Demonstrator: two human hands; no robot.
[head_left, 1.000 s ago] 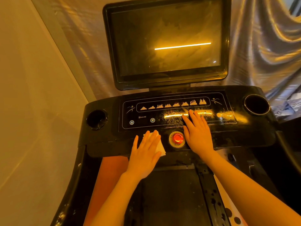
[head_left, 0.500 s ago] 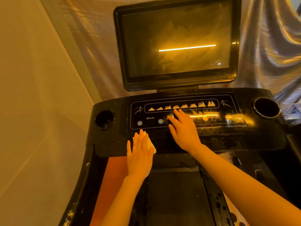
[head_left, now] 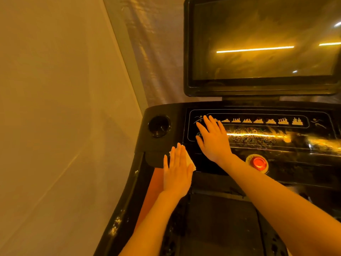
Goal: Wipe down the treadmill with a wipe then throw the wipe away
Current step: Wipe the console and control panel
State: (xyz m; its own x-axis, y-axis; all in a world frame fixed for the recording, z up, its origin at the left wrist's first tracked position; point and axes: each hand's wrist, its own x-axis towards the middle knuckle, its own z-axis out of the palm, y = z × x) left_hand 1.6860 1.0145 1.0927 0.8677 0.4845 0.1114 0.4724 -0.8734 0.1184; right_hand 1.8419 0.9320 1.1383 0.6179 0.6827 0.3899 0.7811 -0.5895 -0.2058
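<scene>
Your left hand (head_left: 177, 170) lies flat with its fingers straight and close together, pressing a white wipe (head_left: 190, 161) onto the front left edge of the treadmill console (head_left: 295, 163). Most of the wipe is under your palm and fingers; only a corner shows to the right of your hand. That grip is spread flat, not curled round the wipe.

Your right hand (head_left: 214, 137) rests palm down on the left end of the glossy control panel (head_left: 258, 126), fingers straight and slightly fanned, their tips by the running figure icon and the first of the orange program symbols. It holds nothing that you can see.

A round cup holder (head_left: 159, 126) sits in the console's left corner, just left of and beyond your left hand. The red stop button (head_left: 258, 162) is to the right of your right wrist, close to your forearm. The dark screen (head_left: 258, 43) stands upright above the panel, reflecting a bright light strip. The black belt (head_left: 221, 228) runs below between your forearms. A pale wall (head_left: 55, 108) fills the left side.
</scene>
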